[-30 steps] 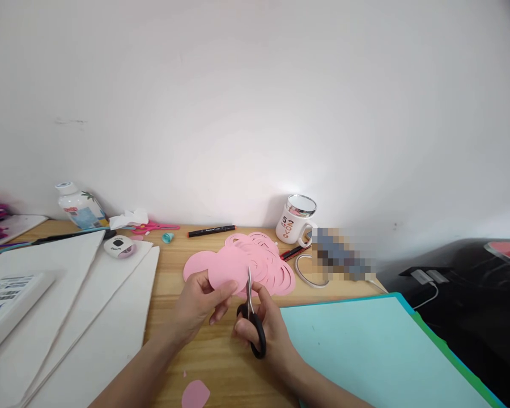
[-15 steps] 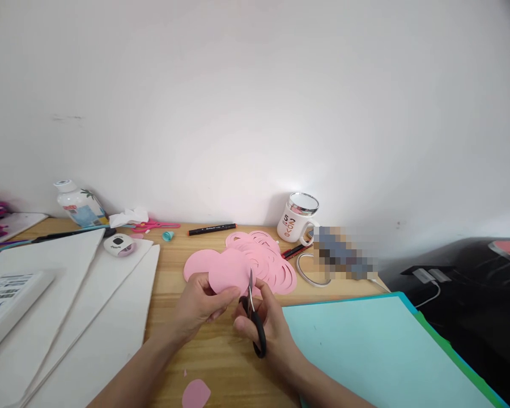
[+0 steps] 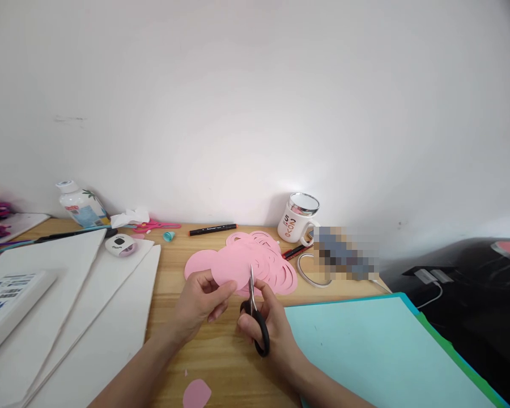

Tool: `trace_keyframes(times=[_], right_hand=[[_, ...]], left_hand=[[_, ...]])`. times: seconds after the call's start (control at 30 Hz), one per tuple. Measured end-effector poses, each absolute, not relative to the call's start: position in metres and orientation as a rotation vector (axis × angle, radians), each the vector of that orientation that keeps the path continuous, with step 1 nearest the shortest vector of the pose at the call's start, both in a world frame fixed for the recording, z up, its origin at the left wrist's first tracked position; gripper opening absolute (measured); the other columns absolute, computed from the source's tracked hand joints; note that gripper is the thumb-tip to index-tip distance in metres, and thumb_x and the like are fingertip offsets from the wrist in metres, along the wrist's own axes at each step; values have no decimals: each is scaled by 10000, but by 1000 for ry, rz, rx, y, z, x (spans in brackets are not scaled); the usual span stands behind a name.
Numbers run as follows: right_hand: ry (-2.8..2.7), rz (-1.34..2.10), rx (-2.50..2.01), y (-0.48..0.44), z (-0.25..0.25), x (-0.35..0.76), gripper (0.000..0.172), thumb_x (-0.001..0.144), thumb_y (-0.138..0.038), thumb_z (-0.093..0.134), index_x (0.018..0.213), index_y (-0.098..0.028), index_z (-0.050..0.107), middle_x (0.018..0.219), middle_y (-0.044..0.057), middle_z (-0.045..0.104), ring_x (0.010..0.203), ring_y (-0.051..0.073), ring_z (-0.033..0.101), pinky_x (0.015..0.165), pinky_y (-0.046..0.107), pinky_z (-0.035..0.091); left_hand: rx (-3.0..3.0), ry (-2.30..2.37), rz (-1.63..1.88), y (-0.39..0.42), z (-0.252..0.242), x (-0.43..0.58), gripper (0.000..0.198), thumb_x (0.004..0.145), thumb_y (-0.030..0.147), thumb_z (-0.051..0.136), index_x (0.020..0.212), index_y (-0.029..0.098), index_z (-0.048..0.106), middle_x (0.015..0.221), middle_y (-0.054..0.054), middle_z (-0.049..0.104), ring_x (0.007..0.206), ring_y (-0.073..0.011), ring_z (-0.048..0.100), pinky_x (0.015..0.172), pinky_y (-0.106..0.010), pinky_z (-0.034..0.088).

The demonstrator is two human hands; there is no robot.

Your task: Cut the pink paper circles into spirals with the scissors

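Note:
My left hand (image 3: 199, 303) pinches a pink paper disc (image 3: 232, 269) above the wooden table (image 3: 221, 354). My right hand (image 3: 274, 326) grips black-handled scissors (image 3: 255, 317), blades pointing up and set against the disc's right edge. Behind the hands lies a pile of pink paper cut-outs (image 3: 272, 263) with curved slits. A small pink paper scrap (image 3: 196, 394) rests on the table near my left forearm.
White foam sheets (image 3: 80, 317) and a white box (image 3: 4, 300) lie at left. Light blue and green paper sheets (image 3: 374, 351) lie at right. At the back stand a mug (image 3: 297, 218), a black marker (image 3: 212, 229), pink scissors (image 3: 155, 226), a glue bottle (image 3: 80, 205) and a tape ring (image 3: 312, 272).
The scissor blades have shifted slightly along the disc's edge, and my left hand has turned the disc a little. Everything else on the table stays put.

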State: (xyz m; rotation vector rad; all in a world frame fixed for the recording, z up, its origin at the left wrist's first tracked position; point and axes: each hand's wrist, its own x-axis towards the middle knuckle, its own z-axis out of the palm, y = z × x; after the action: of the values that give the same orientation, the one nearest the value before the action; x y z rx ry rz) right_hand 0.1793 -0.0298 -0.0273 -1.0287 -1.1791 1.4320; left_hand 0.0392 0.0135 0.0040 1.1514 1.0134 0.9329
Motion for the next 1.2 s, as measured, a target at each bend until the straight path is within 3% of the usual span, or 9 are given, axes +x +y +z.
trace_keyframes(times=[0.17,0.33,0.53,0.93,1.2], right_hand=[[-1159,1460,-1033,-31,-30,177,498,680,-419,651,1035,-220,364,477,-102,440,394,90,342,381,186,246],[-1121,1515,-955,-33,-33,173,492,664,-398,693,1011,-235,385,516,-95,439,423,90,320,411,197,216],[-1084,1476,-842,-29,-34,174,601,610,-409,762,1035,-236,373,650,-51,481,587,138,435,570,256,324],[-1142,1469,-848,-31,-32,175,499,689,-426,686,1014,-224,365,566,-93,361,487,85,239,452,207,179],[-1171,1441,-952,-33,-30,177,467,705,-343,628,1060,-198,363,515,-108,372,445,75,268,408,184,213]], left_hand=[[1135,955,900,12,4,41,335,663,403,668,519,137,522,425,30,526,283,-47,368,281,-174,232],[1217,997,865,10,1,42,380,688,378,648,437,136,494,356,49,446,288,-30,317,316,-177,215],[1251,1010,813,10,1,41,345,667,375,650,443,146,520,325,61,404,297,-41,305,324,-184,204],[1297,985,804,10,4,39,351,690,321,623,426,160,456,330,74,375,304,-36,276,333,-183,171],[1293,996,826,13,1,36,349,697,335,627,455,157,450,342,75,388,306,-33,286,327,-173,174]])
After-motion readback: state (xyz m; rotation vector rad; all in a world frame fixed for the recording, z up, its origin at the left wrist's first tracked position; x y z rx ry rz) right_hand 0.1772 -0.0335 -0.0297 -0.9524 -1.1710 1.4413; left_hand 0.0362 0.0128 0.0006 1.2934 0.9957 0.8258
